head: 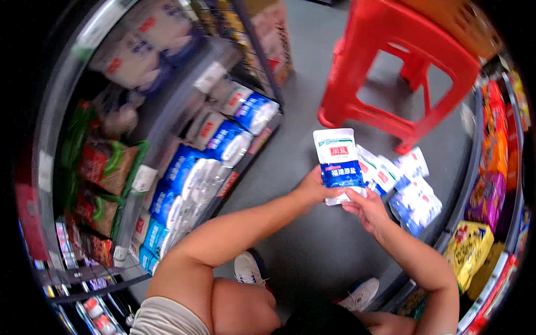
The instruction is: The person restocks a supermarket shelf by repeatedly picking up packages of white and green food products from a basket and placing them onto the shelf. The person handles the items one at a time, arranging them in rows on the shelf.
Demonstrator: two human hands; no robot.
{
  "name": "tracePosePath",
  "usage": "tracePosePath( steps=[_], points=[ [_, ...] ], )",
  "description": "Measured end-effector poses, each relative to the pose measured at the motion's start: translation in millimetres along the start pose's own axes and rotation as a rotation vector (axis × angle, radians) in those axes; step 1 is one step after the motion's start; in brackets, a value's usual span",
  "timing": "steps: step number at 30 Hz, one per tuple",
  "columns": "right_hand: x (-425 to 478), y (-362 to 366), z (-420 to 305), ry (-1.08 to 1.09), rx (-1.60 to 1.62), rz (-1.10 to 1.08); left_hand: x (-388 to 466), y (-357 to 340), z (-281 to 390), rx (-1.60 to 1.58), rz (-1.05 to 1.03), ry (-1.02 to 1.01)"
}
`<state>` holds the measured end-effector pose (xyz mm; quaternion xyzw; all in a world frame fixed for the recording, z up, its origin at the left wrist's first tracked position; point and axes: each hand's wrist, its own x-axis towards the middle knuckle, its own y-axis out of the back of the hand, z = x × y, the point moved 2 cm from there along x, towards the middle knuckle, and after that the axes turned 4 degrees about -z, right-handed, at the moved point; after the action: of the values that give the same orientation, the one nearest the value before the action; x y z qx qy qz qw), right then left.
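Note:
Both of my hands hold a white and blue salt pouch [340, 157] with its printed front turned up towards me. My left hand [315, 187] grips its lower left side, thumb across the bottom. My right hand [366, 207] pinches the bottom right corner. Just beyond it, more white and blue pouches [414, 201] lie loosely on the grey floor [293, 234], some overlapping. To my left, the bottom shelf carries rows of similar salt pouches [228, 140], in dark blue and lighter blue, standing packed together.
A red plastic stool [377, 100] stands ahead, close to the loose pouches. On the left, upper shelves hold bagged goods [102, 167] behind price-tag rails. A shelf on the right carries snack packets, among them a yellow bag [469, 251]. My shoes [248, 268] are on the floor below.

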<state>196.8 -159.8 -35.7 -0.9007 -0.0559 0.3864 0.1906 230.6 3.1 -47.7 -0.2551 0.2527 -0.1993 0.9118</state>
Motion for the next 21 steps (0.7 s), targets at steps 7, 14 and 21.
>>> tracePosePath(
  steps=[7, 14, 21],
  points=[
    [33, -91, -18, 0.106, 0.020, -0.049, -26, 39, 53, 0.036, 0.388, -0.387],
    [120, -179, -47, 0.262, -0.079, -0.217, -37, 94, 117, 0.291, 0.687, -0.726],
    [182, -205, -35, 0.249, -0.103, -0.101, -48, 121, 130, 1.169, 0.744, -0.417]
  ],
)
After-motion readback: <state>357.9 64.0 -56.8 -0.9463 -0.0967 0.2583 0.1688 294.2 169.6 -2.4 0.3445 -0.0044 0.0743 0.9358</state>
